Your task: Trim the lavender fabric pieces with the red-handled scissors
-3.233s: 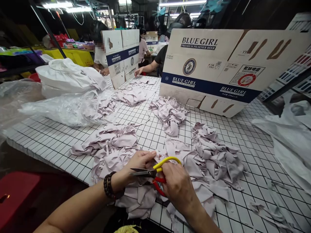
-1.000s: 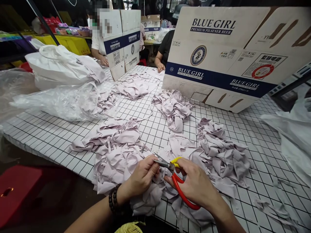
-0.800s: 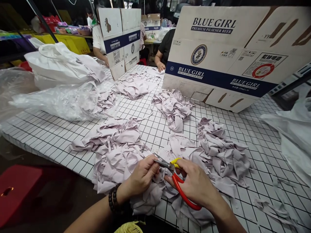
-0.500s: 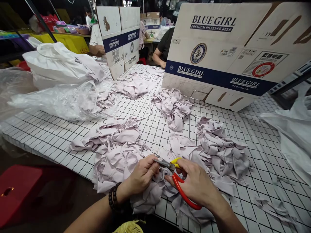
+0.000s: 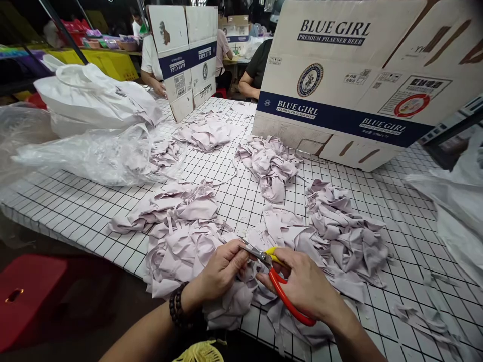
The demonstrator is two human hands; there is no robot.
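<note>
My right hand (image 5: 307, 284) grips a pair of scissors (image 5: 277, 281) with one red and one yellow handle. The metal blades point left, and their tips reach the fingertips of my left hand (image 5: 226, 269). Thumb and forefinger of that hand are pinched together over a pale lilac cloth piece (image 5: 230, 306), which hangs below the hand; the exact spot between the fingers is hidden. A crumpled heap of lilac cloth pieces (image 5: 184, 251) lies on the left of my hands, and another cloth heap (image 5: 339, 236) is on the right.
Further lilac heaps (image 5: 267, 163) lie across the grid-patterned table (image 5: 124, 251). Two upright beer cartons, one large (image 5: 332, 65) and one smaller (image 5: 188, 60), stand behind them. Plastic bags (image 5: 94, 156) cover the left side. A red stool (image 5: 30, 296) is beside the table. People sit beyond the cartons.
The scissor blades have come closer together at my left fingertips. Both hands stay nearly in place. Behind the smaller carton, a person's hand shows more than before.
</note>
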